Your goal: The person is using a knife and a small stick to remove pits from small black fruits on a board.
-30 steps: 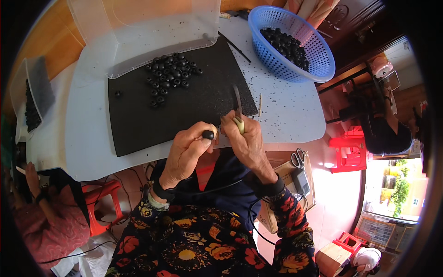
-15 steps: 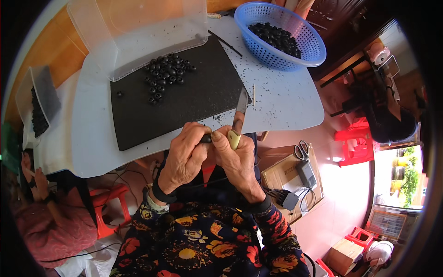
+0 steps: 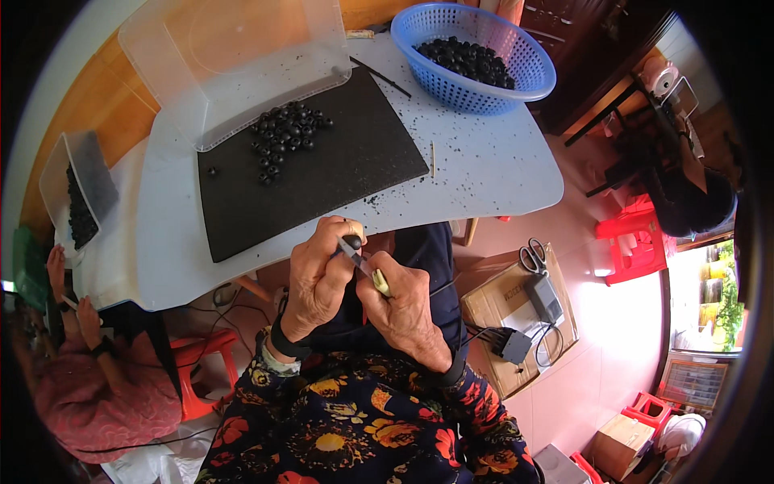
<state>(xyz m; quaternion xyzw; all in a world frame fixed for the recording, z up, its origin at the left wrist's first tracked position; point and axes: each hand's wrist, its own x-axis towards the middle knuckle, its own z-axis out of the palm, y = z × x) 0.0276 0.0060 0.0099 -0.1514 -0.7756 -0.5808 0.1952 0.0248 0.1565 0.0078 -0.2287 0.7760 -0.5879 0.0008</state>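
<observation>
Over my lap, just off the table's front edge, my left hand [image 3: 314,278] is closed with a small black rounded bead-like piece [image 3: 352,241] pinched at its fingertips. My right hand [image 3: 405,313] wraps round the pale yellow-green handle of a knife [image 3: 379,281]. The short blade points left and up, its end against or right beside the black piece; exact contact cannot be made out. Beyond my hands lies a black board [image 3: 306,173], carrying a heap of similar black pieces [image 3: 286,133] with dark holes in them, and one stray piece at its left.
A blue perforated basket [image 3: 528,68] of black pieces stands at the far right. A clear plastic bin [image 3: 274,48] leans behind the board. Black crumbs and a thin stick [image 3: 434,160] lie on the pale table [image 3: 492,181]. Scissors [image 3: 532,256] rest on a cardboard box [image 3: 492,302]. Another person's hands show at left.
The knife has swung from pointing up and away to pointing left at the black piece. My right hand has turned with it. The view has shifted slightly.
</observation>
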